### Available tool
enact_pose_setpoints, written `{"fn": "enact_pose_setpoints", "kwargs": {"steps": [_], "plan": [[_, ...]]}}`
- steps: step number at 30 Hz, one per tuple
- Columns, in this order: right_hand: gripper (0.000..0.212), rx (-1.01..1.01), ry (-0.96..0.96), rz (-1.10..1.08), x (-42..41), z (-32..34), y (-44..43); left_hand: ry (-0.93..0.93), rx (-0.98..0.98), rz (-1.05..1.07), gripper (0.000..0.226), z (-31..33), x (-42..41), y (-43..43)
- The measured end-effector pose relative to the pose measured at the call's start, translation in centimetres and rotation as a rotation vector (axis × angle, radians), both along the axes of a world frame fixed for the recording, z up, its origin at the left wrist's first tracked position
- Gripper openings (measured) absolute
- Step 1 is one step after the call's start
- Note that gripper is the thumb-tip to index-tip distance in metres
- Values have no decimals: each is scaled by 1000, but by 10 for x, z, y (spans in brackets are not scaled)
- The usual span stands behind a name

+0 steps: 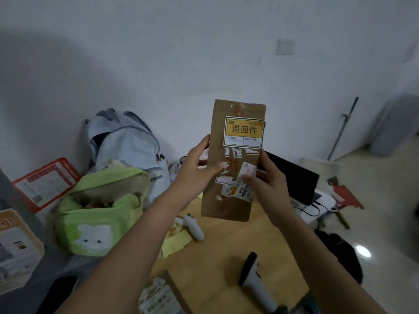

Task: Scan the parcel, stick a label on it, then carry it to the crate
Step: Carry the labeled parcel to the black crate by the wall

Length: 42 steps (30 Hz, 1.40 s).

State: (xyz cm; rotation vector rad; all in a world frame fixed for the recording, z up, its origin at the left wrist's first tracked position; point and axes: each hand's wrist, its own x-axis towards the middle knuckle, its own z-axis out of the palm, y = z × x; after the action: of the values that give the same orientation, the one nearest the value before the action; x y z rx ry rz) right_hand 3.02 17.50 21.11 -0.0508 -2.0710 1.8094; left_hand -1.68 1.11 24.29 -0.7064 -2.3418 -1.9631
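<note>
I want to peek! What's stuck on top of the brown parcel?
The brown parcel wears a yellow label near its top, with torn white stickers below. The right hand covers part of those, so some stay hidden.

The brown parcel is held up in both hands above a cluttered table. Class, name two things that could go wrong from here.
1. The yellow label overhangs the brown parcel's right edge; it might peel or snag while carried.
2. The left hand and right hand pinch only the side edges, so the grip could slip and drop the parcel onto the scanner or the table.
</note>
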Motion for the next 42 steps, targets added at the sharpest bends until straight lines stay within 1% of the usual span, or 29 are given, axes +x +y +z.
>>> {"fn": "enact_pose_setpoints", "kwargs": {"steps": [3,5,8,10,14,19,22,29,33,37,42], "plan": [[69,3,-6,-69,48,0,32,30,-24,-90,69,-9,23,33],[67,-32,-11,-121,83,3,57,37,-28,-184,70,-12,40,60],[64,-60,-27,-242,139,7,99,-9,3,-335,67,-17,71,107],[65,-69,-28,-359,178,9,124,-14,-11,-442,70,-17,94,142],[69,-129,-23,-646,264,12,166,-45,18,-696,62,-14,152,217],[69,-142,-36,-947,381,8,211,23,-30,-958,71,-17,246,308],[67,-149,-37,-1076,448,3,235,-46,-14,-1097,68,-22,308,355],[67,-144,-59,-1204,577,-9,298,-156,-37,-1236,70,-38,436,443],[66,-149,-57,-1264,635,-18,322,-199,-41,-1301,70,-42,496,475],[65,-152,-45,-1296,672,-18,336,-167,-37,-1324,69,-39,535,492],[69,-153,-21,-1315,692,-14,349,-155,-48,-1348,69,-28,554,504]]}}
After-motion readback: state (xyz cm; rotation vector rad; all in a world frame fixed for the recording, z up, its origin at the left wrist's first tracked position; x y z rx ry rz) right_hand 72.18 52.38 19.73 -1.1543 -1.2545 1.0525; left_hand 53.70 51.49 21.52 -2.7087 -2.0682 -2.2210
